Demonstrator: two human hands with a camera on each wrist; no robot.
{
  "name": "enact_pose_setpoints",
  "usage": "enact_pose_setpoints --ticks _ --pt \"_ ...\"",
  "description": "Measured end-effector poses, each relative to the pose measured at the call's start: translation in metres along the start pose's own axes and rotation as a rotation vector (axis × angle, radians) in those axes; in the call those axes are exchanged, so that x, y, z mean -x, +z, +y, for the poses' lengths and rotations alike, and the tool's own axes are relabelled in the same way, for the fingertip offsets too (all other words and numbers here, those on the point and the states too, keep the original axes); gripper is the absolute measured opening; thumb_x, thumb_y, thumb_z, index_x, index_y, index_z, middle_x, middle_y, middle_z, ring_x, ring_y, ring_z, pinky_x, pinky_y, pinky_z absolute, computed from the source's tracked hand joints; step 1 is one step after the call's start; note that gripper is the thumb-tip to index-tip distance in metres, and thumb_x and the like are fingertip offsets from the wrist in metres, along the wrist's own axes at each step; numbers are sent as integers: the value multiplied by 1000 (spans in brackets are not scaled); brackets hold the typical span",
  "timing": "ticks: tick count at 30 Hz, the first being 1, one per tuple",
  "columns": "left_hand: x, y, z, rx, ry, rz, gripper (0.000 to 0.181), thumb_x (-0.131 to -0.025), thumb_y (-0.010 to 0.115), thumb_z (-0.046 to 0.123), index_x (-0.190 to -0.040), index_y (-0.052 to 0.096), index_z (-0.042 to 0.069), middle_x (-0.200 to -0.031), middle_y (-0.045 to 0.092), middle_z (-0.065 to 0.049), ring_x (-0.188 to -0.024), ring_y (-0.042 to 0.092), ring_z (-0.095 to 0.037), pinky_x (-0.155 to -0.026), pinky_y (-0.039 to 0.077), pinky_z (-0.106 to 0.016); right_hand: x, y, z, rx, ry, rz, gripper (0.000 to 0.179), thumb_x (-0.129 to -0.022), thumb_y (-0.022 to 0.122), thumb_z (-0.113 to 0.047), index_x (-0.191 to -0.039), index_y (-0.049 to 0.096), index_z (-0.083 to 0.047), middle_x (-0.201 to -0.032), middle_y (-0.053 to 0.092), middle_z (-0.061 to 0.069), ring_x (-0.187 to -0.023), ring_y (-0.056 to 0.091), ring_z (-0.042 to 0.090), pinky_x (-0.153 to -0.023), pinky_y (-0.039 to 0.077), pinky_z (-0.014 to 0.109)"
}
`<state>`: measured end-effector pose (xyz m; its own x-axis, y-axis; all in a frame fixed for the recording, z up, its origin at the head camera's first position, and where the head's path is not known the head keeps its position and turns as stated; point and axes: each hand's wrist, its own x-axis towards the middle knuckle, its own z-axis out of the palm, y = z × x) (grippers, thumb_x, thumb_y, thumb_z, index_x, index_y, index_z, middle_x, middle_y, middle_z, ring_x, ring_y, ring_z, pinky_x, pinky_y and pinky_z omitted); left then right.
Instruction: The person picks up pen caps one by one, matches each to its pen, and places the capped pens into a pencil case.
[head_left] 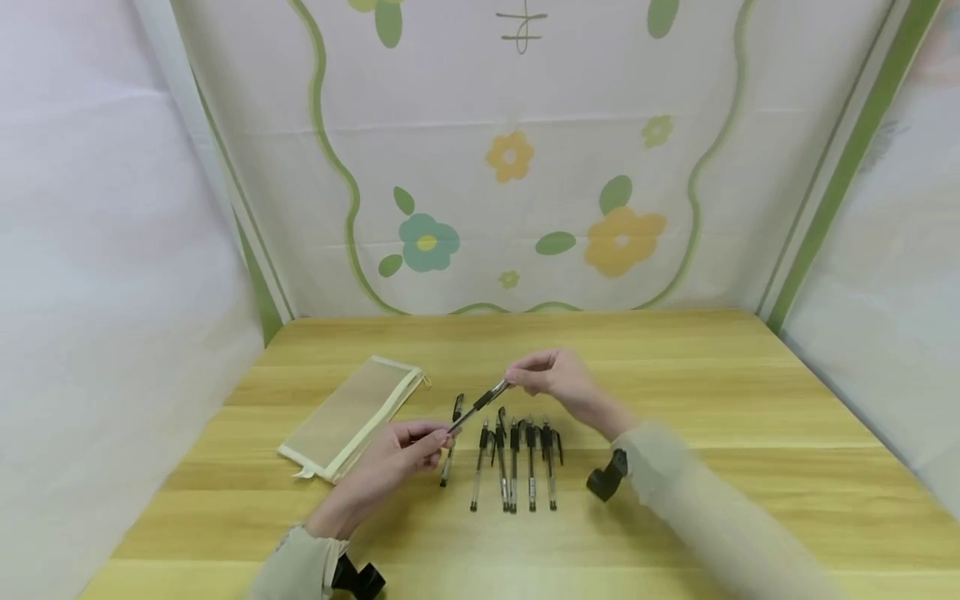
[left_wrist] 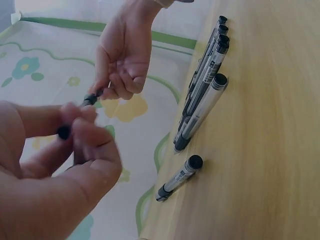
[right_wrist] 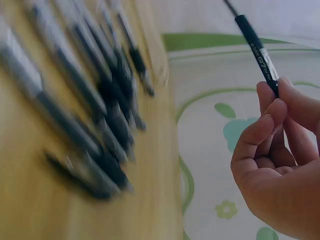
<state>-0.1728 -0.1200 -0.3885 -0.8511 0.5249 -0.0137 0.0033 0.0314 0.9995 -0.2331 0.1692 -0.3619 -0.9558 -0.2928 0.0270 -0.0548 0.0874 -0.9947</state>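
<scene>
A slim black gel pen point(head_left: 480, 403) with a clear barrel is held slantwise above the table between both hands. My left hand point(head_left: 393, 462) pinches its lower end between thumb and fingers. At the upper end, my right hand point(head_left: 558, 385) pinches it with thumb and fingertips, the other fingers curled in. White lettering shows on the pen's black section point(right_wrist: 255, 47) in the right wrist view. Below the hands lies a row of several similar pens point(head_left: 532, 467), side by side. One more pen point(head_left: 444, 479) lies apart, next to my left fingertips and partly hidden by them.
A cream mesh zip pouch point(head_left: 352, 408) lies flat on the left of the wooden table point(head_left: 712, 517), behind my left hand. Fabric walls printed with flowers point(head_left: 622, 242) enclose the back and both sides. Each wrist carries a small black camera mount point(head_left: 607, 475).
</scene>
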Motion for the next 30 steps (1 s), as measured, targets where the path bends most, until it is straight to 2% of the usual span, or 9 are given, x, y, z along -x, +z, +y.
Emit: enact_pose_setpoints --ticks 3,5,9,13,15,20,23,27,30 --pt "-2 2 0 1 18 -86 41 -100 59 14 -136 54 -4 -124 56 -29 -91 58 -25 -81 53 -31 -12 -14 -3 76 0 -33 25 -85 78 -16 -104 74 -1 -99 71 11 -83 61 24 -82 51 40" --pt "-2 2 -1 -9 14 -98 43 -98 60 11 -137 52 -6 -125 57 -29 -94 59 -29 -82 54 -32 -19 -18 -3 96 16 -61 24 -85 79 -16 -104 75 -3 -102 70 11 -85 61 25 -85 51 45" --pt "-2 2 -4 10 -2 -48 41 -95 65 11 -128 56 -11 -114 61 -32 -92 62 -30 -80 55 -33 -28 -22 -3 128 32 -104 22 -86 78 -17 -105 76 -5 -108 70 11 -89 63 28 -85 52 45" --pt "-2 3 -6 15 -11 5 36 -94 68 14 -116 63 -14 -97 63 -33 -79 62 -22 -71 55 -27 -32 -26 -2 102 82 -121 22 -88 77 -15 -107 75 -4 -106 69 12 -86 62 27 -77 54 37" --pt "-3 3 -6 25 -25 24 35 -94 69 14 -113 64 -14 -94 63 -33 -74 62 -19 -67 55 -25 -33 -27 -1 83 112 -145 22 -89 75 -13 -108 74 -2 -105 68 13 -84 61 27 -78 53 39" --pt "-4 5 -5 63 -73 80 34 -91 71 10 -111 63 -17 -94 65 -33 -72 65 -18 -65 56 -25 -37 -27 3 72 164 -188 22 -89 73 -8 -110 73 0 -104 70 16 -85 63 31 -88 49 53" --pt "-5 5 -6 80 -74 88 35 -91 70 7 -111 62 -19 -95 65 -33 -76 69 -23 -68 58 -28 -40 -27 8 87 168 -189 24 -89 73 -6 -112 71 1 -103 70 16 -87 64 33 -88 50 53" --pt "-6 3 -7 110 -68 64 35 -91 69 3 -115 59 -21 -99 65 -35 -81 71 -27 -72 58 -30 -46 -27 13 108 166 -180 31 -88 73 -4 -116 66 7 -101 71 16 -87 63 35 -82 53 45" --pt "-6 1 -8 123 -72 53 34 -90 69 0 -115 59 -20 -101 64 -35 -82 71 -27 -73 58 -31 -49 -25 18 122 171 -167 31 -87 73 -3 -116 66 8 -99 71 15 -89 63 39 -82 53 44"
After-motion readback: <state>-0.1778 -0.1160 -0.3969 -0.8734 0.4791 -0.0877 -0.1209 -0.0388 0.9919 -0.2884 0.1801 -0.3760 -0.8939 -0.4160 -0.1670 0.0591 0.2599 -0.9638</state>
